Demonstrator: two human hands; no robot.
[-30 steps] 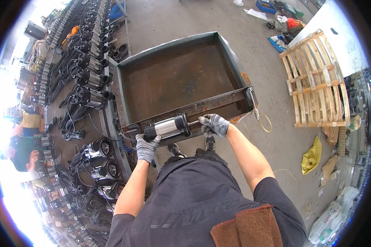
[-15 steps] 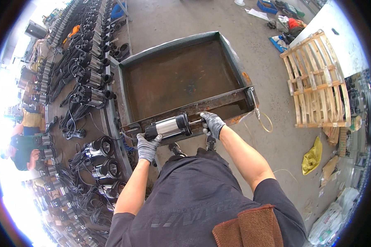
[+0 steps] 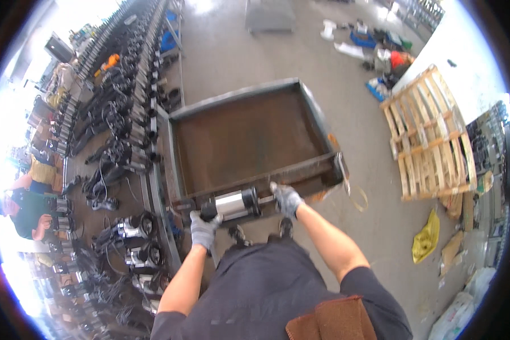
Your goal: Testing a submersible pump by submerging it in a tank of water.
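Note:
A silver cylindrical pump motor (image 3: 233, 205) with black end caps lies on its side along the near ledge of a rusty metal tray (image 3: 241, 182). My gloved left hand (image 3: 204, 229) grips its black left end, the thumb resting toward the silver body. From the right end a thin metal shaft (image 3: 266, 199) sticks out. My gloved right hand (image 3: 288, 199) is closed around the outer end of that shaft; the grip is slightly blurred. Both gloves are grey.
To the left, a long bench carries several similar motors (image 3: 136, 226) with black cables. A co-worker in a dark green shirt (image 3: 25, 212) is at the far left. Wooden pallets (image 3: 428, 139) lean at the right, near a yellow bag (image 3: 426, 237). A thin hose (image 3: 360, 199) hangs by the tray's right corner.
The whole view has tilted upward, so tray, motor and hands sit lower in the picture. My hands keep their places on the motor and its shaft.

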